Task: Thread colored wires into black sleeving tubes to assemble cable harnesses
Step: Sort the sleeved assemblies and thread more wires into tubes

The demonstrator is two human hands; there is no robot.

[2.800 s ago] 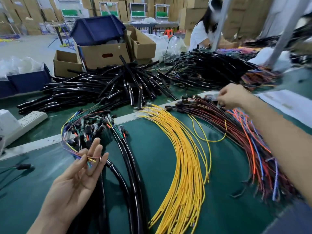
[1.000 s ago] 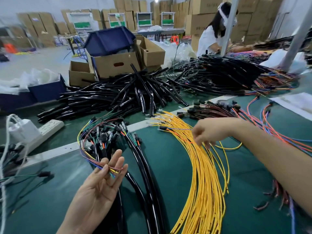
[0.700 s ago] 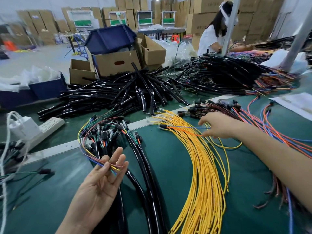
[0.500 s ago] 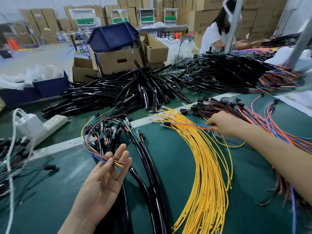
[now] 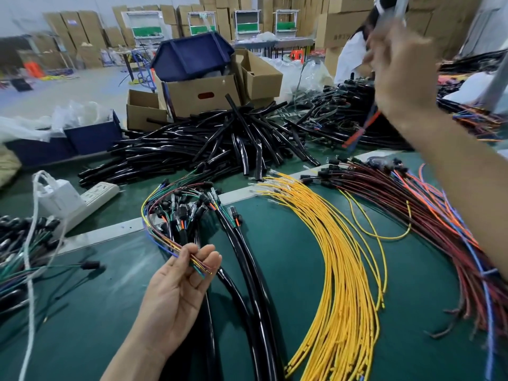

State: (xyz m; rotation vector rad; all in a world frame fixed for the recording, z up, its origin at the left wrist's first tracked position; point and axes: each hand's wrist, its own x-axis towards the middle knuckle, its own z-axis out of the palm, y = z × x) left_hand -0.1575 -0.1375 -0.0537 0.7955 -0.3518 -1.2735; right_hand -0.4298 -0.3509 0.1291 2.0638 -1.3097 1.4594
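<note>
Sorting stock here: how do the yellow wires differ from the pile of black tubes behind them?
The yellow wires are thin; the black tubes are thicker and glossy. The yellow wires lie side by side in one curved sweep; the black tubes are heaped crisscross. Both lie loose on the green table.

Factory floor: stacked cartons (image 5: 343,26), heaped black tubes (image 5: 220,144).

Bare forearms (image 5: 472,193) end in a bare left hand (image 5: 178,287) and right hand (image 5: 404,70) (the latter motion-blurred).
</note>
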